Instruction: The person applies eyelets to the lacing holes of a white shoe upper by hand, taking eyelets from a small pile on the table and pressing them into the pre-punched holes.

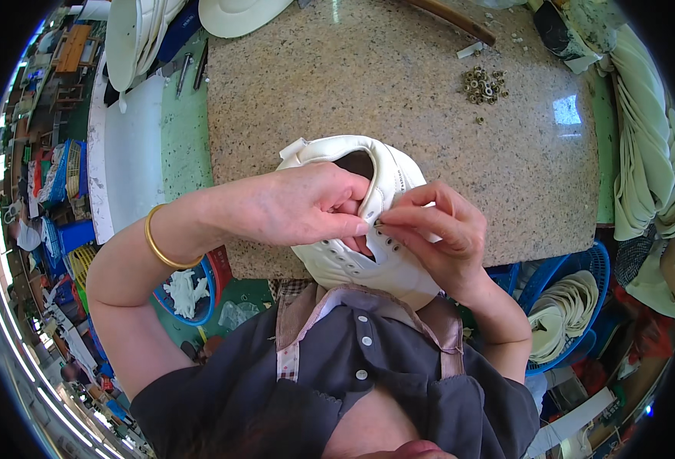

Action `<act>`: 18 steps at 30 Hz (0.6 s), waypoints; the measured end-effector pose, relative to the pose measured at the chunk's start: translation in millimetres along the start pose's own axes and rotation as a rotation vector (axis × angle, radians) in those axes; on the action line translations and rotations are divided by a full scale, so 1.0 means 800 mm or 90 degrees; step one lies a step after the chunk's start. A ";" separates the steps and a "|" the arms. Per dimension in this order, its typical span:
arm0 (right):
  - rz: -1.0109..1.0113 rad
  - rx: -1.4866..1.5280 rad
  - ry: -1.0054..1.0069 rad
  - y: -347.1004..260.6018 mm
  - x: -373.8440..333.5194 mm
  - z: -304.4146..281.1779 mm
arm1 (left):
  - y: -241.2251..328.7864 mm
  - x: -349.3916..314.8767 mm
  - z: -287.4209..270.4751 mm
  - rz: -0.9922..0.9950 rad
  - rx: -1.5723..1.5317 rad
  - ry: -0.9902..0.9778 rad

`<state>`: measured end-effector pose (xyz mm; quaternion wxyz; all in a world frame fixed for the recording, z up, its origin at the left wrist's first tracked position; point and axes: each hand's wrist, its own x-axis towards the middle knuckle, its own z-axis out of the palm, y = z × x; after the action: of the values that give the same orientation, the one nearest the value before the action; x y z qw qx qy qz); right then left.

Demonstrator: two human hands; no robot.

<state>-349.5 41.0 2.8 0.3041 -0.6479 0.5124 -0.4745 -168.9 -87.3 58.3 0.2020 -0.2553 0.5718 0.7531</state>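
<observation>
A cream-white shoe upper (395, 279) lies at the near edge of the stone slab, in front of my body, with rows of small dark lace holes along its opening. My left hand (299, 203) reaches across and grips the upper's edge, thumb outside and the other fingers inside the opening. From the right, my right hand (448, 229) has its thumb and index finger pinched at the same edge, close to the left thumb tip. Whatever sits in that pinch is too small to make out.
A loose pile of small brass-coloured eyelets (484, 86) lies on the speckled stone slab (299, 84). A wooden handle (452, 19) rests at the far edge. Stacked cream uppers (644, 138) stand at right, above a blue basket (601, 268) of cream pieces.
</observation>
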 end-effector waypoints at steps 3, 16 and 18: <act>0.040 0.042 0.030 0.001 0.001 0.001 | -0.007 0.004 0.001 0.006 0.050 0.020; 0.170 -0.242 0.212 0.059 0.051 -0.092 | -0.013 0.009 0.030 0.269 0.473 0.358; 0.129 -0.409 0.101 0.076 0.050 -0.098 | 0.006 0.004 0.025 0.164 0.431 0.292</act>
<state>-443.9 -7.6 -10.0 0.0896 -0.6176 0.7193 -0.3051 -177.8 -69.4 64.2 0.0465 -0.2618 0.8442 0.4654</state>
